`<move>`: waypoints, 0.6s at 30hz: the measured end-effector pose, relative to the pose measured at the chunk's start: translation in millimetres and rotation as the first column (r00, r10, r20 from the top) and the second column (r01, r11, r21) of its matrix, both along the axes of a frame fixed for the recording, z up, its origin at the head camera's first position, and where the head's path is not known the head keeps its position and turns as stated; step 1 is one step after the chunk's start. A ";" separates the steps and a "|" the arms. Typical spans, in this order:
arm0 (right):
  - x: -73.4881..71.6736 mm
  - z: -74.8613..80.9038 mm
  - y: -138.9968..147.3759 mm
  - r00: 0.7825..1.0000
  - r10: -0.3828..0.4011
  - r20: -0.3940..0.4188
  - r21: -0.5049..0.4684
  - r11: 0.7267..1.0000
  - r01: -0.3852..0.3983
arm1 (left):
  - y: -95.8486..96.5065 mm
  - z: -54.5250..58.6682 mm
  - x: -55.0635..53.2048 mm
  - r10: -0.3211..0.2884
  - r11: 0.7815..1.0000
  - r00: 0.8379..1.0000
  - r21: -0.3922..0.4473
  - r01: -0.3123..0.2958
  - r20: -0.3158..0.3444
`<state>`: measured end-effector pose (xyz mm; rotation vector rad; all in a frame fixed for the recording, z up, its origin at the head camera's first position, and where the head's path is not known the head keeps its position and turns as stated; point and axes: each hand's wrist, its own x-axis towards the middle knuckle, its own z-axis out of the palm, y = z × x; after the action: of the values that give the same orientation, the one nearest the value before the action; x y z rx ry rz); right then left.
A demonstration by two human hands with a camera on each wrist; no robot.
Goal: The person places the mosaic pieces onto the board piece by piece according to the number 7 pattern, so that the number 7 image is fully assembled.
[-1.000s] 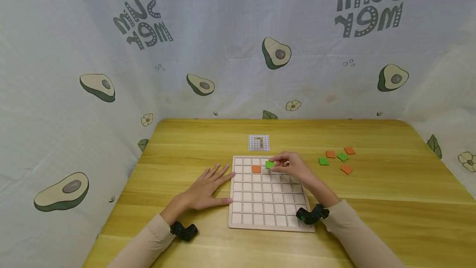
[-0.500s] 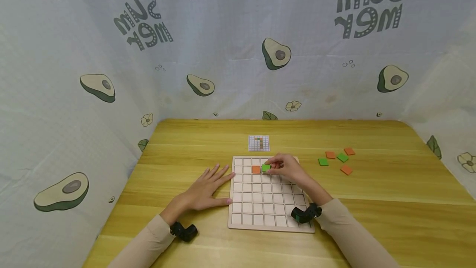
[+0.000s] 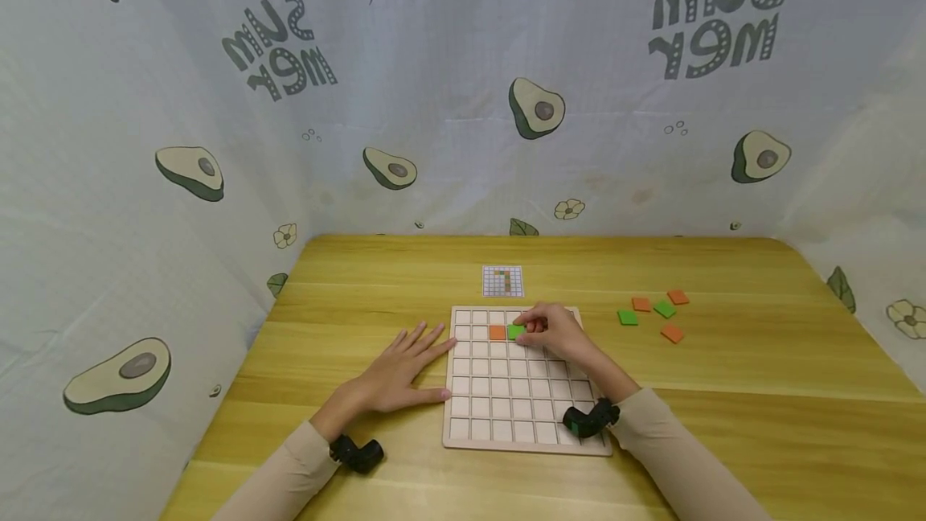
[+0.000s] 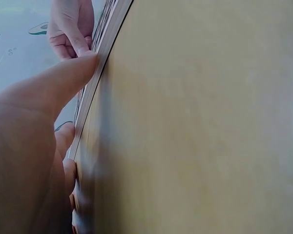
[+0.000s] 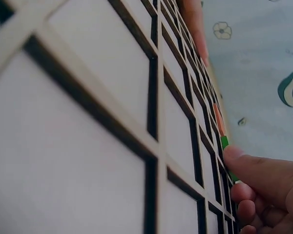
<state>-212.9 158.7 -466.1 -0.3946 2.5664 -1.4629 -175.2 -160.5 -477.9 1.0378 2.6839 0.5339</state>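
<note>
Green tile [image 3: 515,332] has shifted left and slightly down the frame, right hand [image 3: 559,334] with it, and now sits just beside the orange tile [image 3: 497,332] on the board [image 3: 521,386], a bit below frame centre. Right thumb and fingertips pinch its right side; can't tell if it's fully down in its cell. Left hand [image 3: 396,374] lies flat, fingers spread, holding nothing, forefinger and thumb touching the board's left edge. Card [image 3: 502,281] just above the board; five loose tiles [image 3: 628,317] right of centre. Tile looks thin, light, stiff, probably a bit slick, not fragile; best held by opposite edges, or pressed on top with one fingertip as the cell ridges leave little room
</note>
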 end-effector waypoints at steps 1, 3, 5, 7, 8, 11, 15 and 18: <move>-0.3 -0.5 0.0 1.000 0.002 -0.006 0.002 1.000 -0.002 | -0.1 -0.3 -0.2 -0.001 1.000 1.000 0.001 0.001 -0.003; -0.1 -0.7 -0.2 1.000 0.006 -0.013 0.004 1.000 -0.006 | -0.1 -0.4 -0.5 -0.002 1.000 1.000 0.000 0.002 -0.006; 0.0 -0.8 -0.2 1.000 0.009 -0.024 0.007 1.000 -0.008 | 0.1 -0.2 -0.5 -0.001 1.000 1.000 -0.001 0.001 -0.007; 0.0 -0.3 -0.3 1.000 0.007 -0.027 0.008 1.000 -0.007 | 0.3 0.0 -0.6 -0.001 1.000 1.000 -0.001 0.001 -0.005; 0.0 -0.2 -0.4 1.000 0.006 -0.027 0.008 1.000 -0.006 | 0.4 0.2 -0.5 0.000 1.000 1.000 -0.003 0.000 -0.004; -0.1 -0.1 -1.1 1.000 0.002 -0.026 0.009 1.000 -0.002 | 0.6 0.3 -0.3 0.002 1.000 1.000 -0.006 -0.002 -0.002; -0.2 -0.4 -2.0 1.000 0.002 -0.024 0.009 1.000 -0.002 | 0.3 -0.1 0.0 0.003 1.000 1.000 -0.009 -0.003 -0.001; -0.5 -0.7 -2.1 1.000 0.005 -0.021 0.003 1.000 -0.005 | -0.1 -0.3 0.0 0.003 1.000 1.000 -0.008 -0.003 -0.004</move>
<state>-213.4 156.6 -466.8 -0.4178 2.5818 -1.4613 -175.2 -160.6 -478.2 1.0342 2.6885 0.5214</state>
